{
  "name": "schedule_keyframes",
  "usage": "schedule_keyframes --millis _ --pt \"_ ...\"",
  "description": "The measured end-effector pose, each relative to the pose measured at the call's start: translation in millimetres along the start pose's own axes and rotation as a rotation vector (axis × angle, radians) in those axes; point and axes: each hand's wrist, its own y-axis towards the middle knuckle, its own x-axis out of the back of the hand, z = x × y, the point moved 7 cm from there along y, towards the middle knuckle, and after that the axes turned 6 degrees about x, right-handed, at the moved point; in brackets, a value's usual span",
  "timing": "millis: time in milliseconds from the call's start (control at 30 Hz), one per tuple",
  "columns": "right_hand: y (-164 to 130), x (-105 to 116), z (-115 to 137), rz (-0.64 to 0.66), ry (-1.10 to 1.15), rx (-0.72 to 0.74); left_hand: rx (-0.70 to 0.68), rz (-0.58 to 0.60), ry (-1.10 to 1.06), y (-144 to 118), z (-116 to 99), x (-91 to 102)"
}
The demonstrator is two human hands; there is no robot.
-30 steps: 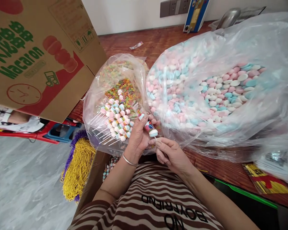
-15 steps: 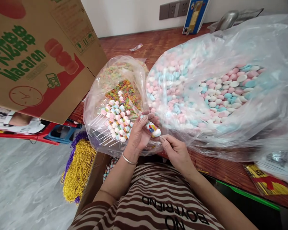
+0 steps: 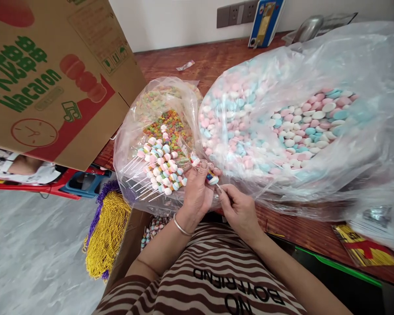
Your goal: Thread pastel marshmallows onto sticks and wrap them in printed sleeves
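Observation:
My left hand [image 3: 197, 194] is closed around a candy skewer [image 3: 210, 177] in a clear wrapper, its top poking out between my fingers. My right hand [image 3: 238, 208] pinches the thin white stick at the skewer's lower end, just right of my left hand. Both hands are at the table's front edge, in front of a small clear bag [image 3: 157, 131] that holds colourful ring candies and a pile of finished skewers [image 3: 160, 168] lying with sticks pointing left. A large clear bag [image 3: 282, 122] of pink, blue and white candies lies right behind my hands.
A cardboard "Macaron" box [image 3: 52, 78] stands at the upper left. Gold and purple bead strings [image 3: 107, 232] hang by a box below the table, with more skewers [image 3: 154, 227] inside. A blue booklet [image 3: 265, 22] leans on the back wall. Yellow packaging [image 3: 364, 245] lies at the right.
My left hand has closed further round the skewer and turned, hiding most of it. My right hand has shifted slightly right and up along the stick.

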Motion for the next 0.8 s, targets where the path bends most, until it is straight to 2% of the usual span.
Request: schedule_keyframes --millis 67,167,233,300,400,467,500,533,600,733,800 --pt "0.9 0.8 -0.9 0.041 -0.009 0.002 0.049 0.022 0.003 1.7 -2.4 0.9" --pt "-1.8 -10.2 -8.6 0.209 0.198 -0.135 0.088 0.052 0.011 8.2 -14.7 3.2" --pt "-3.0 -14.0 -9.7 0.248 0.226 -0.164 0.075 0.051 0.003 13.0 -22.9 4.5" --pt "-0.6 -8.0 -4.9 0.166 0.047 -0.051 0.045 0.040 -0.026 16.3 -27.3 4.4" --pt "-0.6 2.7 9.5 -0.014 -0.405 0.227 0.005 0.018 -0.084 17.3 -26.3 2.0" --pt "-3.0 2.6 13.9 -0.047 -0.600 0.342 0.001 0.011 -0.108 16.1 -23.1 -0.7" --pt "-3.6 2.1 13.9 -0.040 -0.617 0.364 0.004 0.010 -0.114 15.3 -21.7 -2.1" --pt "-3.8 2.0 12.7 -0.020 -0.569 0.356 0.012 0.010 -0.117 14.5 -20.4 -3.2" --pt "-2.9 0.9 5.9 0.052 -0.301 0.234 0.038 0.016 -0.122 13.2 -18.3 -4.7" --pt "-9.5 -19.5 -10.4 0.249 0.481 -0.258 0.103 0.064 -0.149 11.5 -14.0 -7.5" --pt "-12.3 -28.6 -9.5 0.280 0.696 -0.389 0.124 0.065 -0.149 10.2 -9.1 -8.7"
